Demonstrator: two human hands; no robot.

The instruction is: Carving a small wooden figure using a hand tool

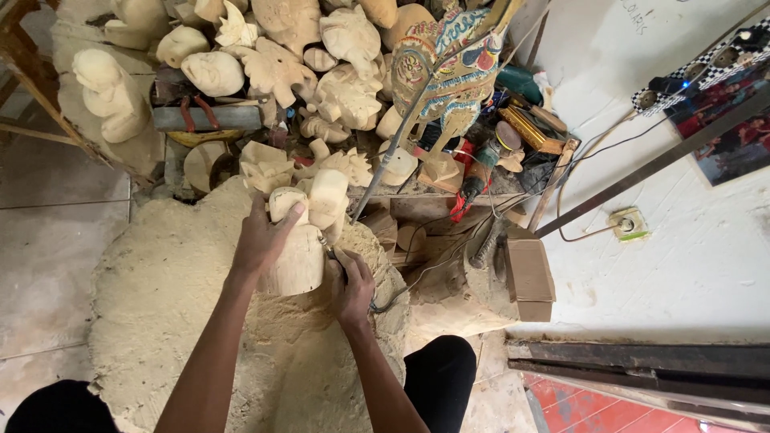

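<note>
Our left hand (261, 240) clamps the stiff, light-looking carving (303, 240) at ten o'clock; right hand (353, 285) pinches a tool (330, 252).

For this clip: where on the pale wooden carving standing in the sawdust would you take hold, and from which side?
Grip the pale wooden carving around its plain, rounded lower body, coming from the person's left. That part is smooth and thick, whereas the top carries thinner carved lobes that look easier to damage. The left hand already wraps it from that side, while the right hand works a small tool against the opposite flank, so the right side is probably occupied.
</note>
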